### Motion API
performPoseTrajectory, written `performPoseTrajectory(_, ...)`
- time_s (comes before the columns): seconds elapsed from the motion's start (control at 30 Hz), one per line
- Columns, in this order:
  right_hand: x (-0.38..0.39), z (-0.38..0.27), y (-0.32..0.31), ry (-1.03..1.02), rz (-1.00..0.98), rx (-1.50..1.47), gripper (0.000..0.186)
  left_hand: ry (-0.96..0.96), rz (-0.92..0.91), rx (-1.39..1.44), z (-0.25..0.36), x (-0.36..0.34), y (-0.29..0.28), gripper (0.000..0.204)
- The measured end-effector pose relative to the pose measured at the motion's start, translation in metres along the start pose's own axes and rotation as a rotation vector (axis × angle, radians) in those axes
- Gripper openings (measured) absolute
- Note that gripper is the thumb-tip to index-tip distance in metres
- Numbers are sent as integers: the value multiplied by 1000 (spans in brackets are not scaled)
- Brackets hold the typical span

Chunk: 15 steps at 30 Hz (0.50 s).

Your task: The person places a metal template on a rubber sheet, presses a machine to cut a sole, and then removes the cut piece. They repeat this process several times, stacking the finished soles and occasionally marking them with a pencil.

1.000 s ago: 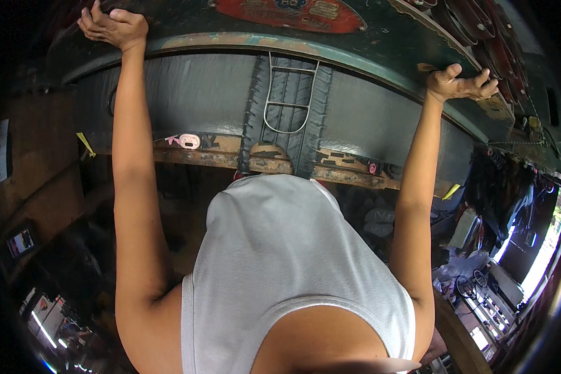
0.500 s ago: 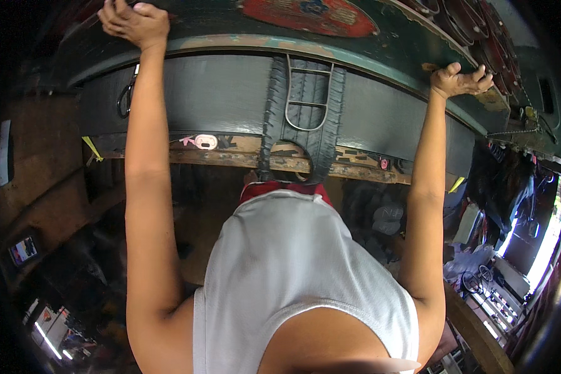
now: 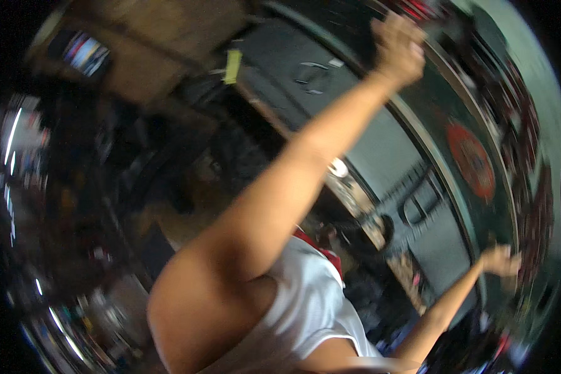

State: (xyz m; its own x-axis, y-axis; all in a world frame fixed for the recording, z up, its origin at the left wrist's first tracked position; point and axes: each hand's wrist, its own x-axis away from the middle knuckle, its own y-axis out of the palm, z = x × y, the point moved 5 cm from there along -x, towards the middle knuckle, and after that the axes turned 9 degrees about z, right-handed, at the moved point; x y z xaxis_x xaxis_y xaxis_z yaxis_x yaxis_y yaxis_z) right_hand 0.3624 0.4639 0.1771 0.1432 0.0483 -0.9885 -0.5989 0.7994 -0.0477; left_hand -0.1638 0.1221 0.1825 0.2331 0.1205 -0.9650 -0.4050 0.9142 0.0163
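My left hand (image 3: pixel 400 51) is blurred by motion and rests at the dark green panel (image 3: pixel 431 112), fingers loosely bent and apart, with no object seen in it. Farther right along the same panel, my right hand (image 3: pixel 500 260) has its fingers stretched out and holds nothing. A red oval patch (image 3: pixel 472 162) marks the panel between the hands. Below it hangs a grey-black board (image 3: pixel 374 156), crossed by a strip of tyre tread with a metal loop frame (image 3: pixel 421 199). Black-handled scissors (image 3: pixel 311 78) hang near my left forearm.
A wooden ledge (image 3: pixel 408 274) runs under the board, with a small white and pink item (image 3: pixel 338 167) on it. A yellow strip (image 3: pixel 233 67) hangs at the board's end. Dark red things (image 3: pixel 536 206) line the panel's far side. A lit screen (image 3: pixel 86 55) is at upper left.
The whole view has swung and tilted, so the panel now slants down to the right. Both hands appear farther right in the picture but stay at the panel.
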Motion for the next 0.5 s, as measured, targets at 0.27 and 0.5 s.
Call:
performPoseTrajectory(0.27,14,12,2,221,93,61,58,-174,-130,-63,4,8,9,39)
performPoseTrajectory(0.5,16,9,3,240,125,75,57,-115,-118,-150,4,8,11,42)
